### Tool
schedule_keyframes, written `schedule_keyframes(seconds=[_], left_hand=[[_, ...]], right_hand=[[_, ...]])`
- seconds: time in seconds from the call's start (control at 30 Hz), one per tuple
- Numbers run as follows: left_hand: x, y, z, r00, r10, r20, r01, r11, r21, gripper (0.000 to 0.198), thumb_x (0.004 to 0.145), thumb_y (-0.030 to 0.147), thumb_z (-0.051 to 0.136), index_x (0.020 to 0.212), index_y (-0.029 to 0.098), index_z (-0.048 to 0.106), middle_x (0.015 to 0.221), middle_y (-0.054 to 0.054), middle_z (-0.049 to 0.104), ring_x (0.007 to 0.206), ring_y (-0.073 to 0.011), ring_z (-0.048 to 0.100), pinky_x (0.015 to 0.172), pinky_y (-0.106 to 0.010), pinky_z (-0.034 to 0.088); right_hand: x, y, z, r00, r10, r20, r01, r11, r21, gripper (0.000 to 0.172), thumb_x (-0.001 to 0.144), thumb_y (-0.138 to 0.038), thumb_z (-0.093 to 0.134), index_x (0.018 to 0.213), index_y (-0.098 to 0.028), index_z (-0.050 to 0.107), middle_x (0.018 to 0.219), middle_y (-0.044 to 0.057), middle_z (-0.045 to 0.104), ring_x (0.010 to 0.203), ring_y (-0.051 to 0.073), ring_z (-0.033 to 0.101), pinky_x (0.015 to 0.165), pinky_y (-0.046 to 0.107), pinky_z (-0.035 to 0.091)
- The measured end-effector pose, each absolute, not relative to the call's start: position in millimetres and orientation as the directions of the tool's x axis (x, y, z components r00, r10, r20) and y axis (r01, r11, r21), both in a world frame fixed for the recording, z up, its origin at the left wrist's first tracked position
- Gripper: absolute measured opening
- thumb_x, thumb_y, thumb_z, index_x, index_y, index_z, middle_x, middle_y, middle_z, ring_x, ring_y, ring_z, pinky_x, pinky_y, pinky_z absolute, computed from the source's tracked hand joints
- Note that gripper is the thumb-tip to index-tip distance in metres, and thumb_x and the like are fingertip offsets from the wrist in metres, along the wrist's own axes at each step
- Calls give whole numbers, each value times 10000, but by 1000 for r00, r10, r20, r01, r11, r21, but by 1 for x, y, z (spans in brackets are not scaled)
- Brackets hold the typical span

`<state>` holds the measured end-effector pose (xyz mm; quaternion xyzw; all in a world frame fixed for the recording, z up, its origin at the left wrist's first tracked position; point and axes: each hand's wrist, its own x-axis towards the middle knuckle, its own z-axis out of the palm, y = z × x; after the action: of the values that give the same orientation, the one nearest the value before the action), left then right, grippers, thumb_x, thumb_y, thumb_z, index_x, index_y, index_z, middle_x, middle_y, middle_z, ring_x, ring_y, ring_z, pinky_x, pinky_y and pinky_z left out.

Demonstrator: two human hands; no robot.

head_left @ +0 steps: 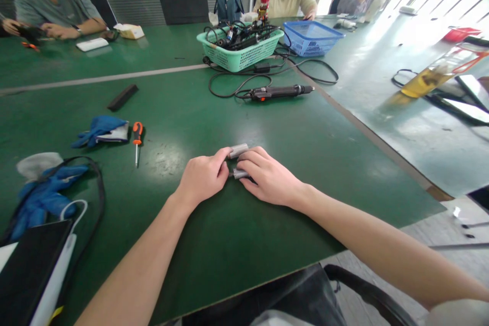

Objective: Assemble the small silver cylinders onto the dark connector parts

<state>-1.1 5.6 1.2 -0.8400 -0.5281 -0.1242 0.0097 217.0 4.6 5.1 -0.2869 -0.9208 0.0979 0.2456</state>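
My left hand (202,177) and my right hand (267,177) meet on the green table (305,153), both closed around a small grey device (239,163). One grey cylindrical end pokes out above my fingers, another grey part shows between my two hands. The middle of the device is hidden by my fingers. An orange-handled screwdriver (136,141) lies to the left of my left hand.
Blue gloves (100,129) and a black bar (123,97) lie left. An electric screwdriver (280,92) with cable lies ahead, behind it a green basket (239,50) and a blue basket (311,36). Three people sit at the far side. A bottle (435,75) lies right.
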Motion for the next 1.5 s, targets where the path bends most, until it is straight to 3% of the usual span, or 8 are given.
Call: schedule_keyframes(seconds=[0.2, 0.33, 0.77, 1.2, 1.5], left_hand=[[-3, 6, -3, 418, 877, 236, 885, -452, 111, 417, 949, 262, 402, 1340, 219, 539, 809, -32, 733, 690, -213, 686, 620, -293, 461], [-3, 5, -4, 415, 877, 243, 887, -449, 105, 433, 961, 284, 395, 1367, 209, 526, 782, -36, 724, 675, -214, 681, 631, -296, 471], [-3, 6, -5, 427, 860, 280, 880, -466, 92, 425, 960, 276, 389, 1351, 203, 537, 741, -26, 704, 651, -198, 669, 611, -283, 463], [-2, 2, 1, 536, 810, 238, 804, -576, 147, 185, 867, 319, 523, 951, 207, 644, 755, -27, 702, 630, -183, 622, 593, -300, 388], [-2, 3, -1, 583, 779, 232, 783, -614, 94, 175, 912, 312, 492, 867, 206, 624, 756, -31, 689, 649, -187, 613, 608, -310, 374]], right_hand=[[218, 8, 0, -682, 641, 352, 507, 762, -403, 207, 922, -239, 589, 1121, -179, 596, 1094, 118, 641, 1042, 284, 549, 932, 467, 523], [218, 9, -3, -685, 634, 358, 500, 767, -401, 292, 930, -282, 620, 1203, -182, 591, 1145, 119, 649, 1064, 283, 562, 963, 471, 514], [220, 12, -5, -708, 603, 368, 475, 792, -384, 233, 961, -276, 586, 1171, -185, 630, 1127, 105, 670, 1064, 270, 575, 972, 446, 502], [221, 13, -4, -650, 671, 358, 529, 737, -420, 245, 919, -231, 620, 1156, -169, 640, 1078, 115, 671, 1034, 267, 594, 944, 441, 507], [219, 10, -4, -647, 676, 354, 536, 733, -420, 294, 913, -274, 639, 1191, -179, 632, 1117, 117, 666, 1062, 273, 588, 954, 453, 503]])
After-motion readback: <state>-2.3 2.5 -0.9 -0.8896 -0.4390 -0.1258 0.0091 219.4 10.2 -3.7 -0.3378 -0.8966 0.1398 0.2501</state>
